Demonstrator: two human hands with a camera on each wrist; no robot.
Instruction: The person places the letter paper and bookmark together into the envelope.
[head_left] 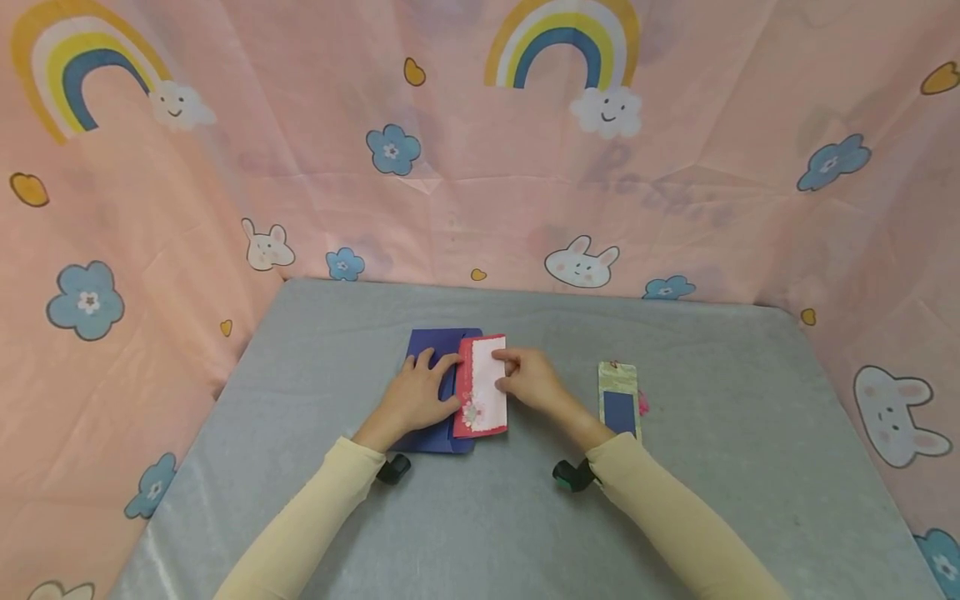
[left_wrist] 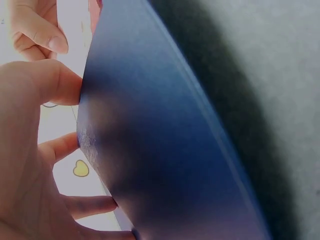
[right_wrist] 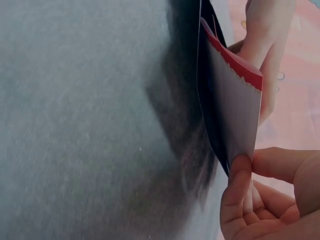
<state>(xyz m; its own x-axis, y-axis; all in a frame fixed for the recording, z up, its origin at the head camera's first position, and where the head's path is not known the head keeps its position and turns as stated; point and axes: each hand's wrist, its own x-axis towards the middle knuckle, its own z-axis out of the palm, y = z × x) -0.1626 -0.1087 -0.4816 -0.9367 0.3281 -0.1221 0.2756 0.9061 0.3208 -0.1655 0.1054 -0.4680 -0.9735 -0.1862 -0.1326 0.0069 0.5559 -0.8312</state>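
Observation:
A dark blue envelope point(head_left: 435, 440) lies on the grey table in the head view. Over its right side is a red greeting card point(head_left: 462, 425) with a white panel and flowers at its lower corner. My left hand point(head_left: 415, 397) rests on the envelope with fingers spread, its thumb by the card's left edge. In the left wrist view the left fingers point(left_wrist: 60, 82) touch the envelope's face. My right hand point(head_left: 534, 382) pinches the card's right edge between thumb and finger, plain in the right wrist view point(right_wrist: 265, 195). Whether any of the card is inside the envelope, I cannot tell.
Right of the hands lies a narrow gold packet point(head_left: 618, 377) with a dark blue rectangle and a pink tassel point(head_left: 643, 403); the right forearm covers its lower end. A pink patterned cloth point(head_left: 465, 200) hangs behind and beside the grey table point(head_left: 712, 467).

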